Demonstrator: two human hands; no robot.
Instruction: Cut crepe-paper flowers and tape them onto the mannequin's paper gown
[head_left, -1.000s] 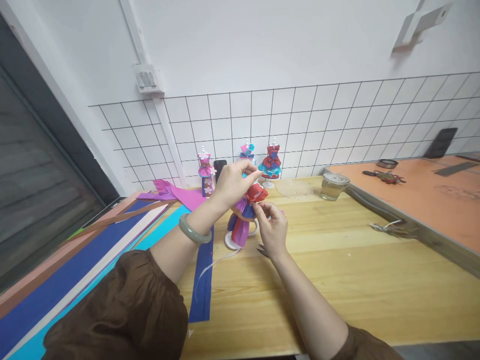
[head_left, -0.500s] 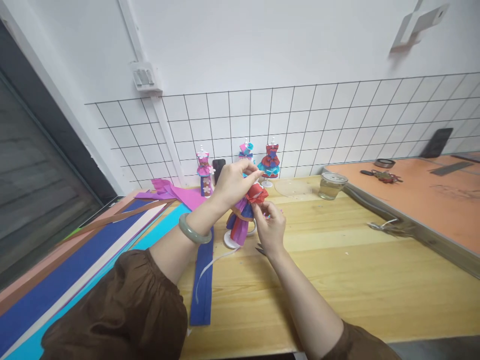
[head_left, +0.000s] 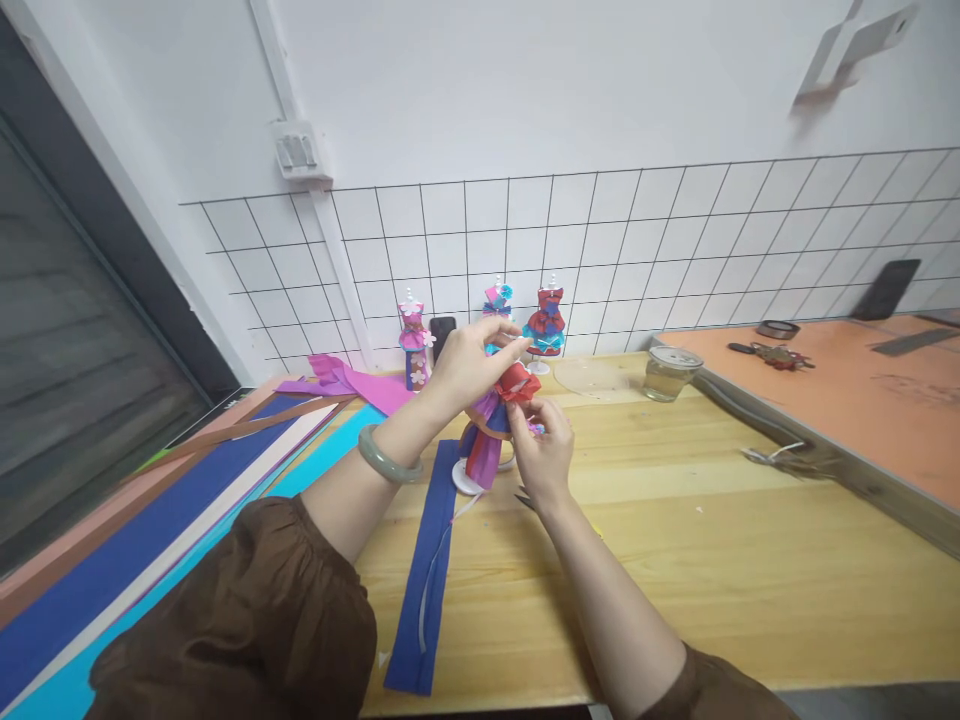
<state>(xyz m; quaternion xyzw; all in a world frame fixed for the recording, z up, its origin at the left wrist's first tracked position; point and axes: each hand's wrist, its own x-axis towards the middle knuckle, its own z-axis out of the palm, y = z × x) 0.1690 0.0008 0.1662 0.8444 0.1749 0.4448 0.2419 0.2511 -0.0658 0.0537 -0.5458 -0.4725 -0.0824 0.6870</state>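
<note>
Head view, one item: paper-dressed mannequin [head_left: 487,440] on a white stand, between our hands. Our left hand [head_left: 465,365] pinches the top of the figure, fingers closed over it; our right hand [head_left: 544,450] pinches the red bodice from just beside it. We judge the fold sets best with the left grip steady and light fingertip pressure, so the paper does not tear. A blue paper strip [head_left: 431,565] lies below the left wrist.

Paper dress [head_left: 495,425] red, purple, blue (orange waistband); bangle [head_left: 386,458] pale green; strip [head_left: 426,570] navy.
</note>
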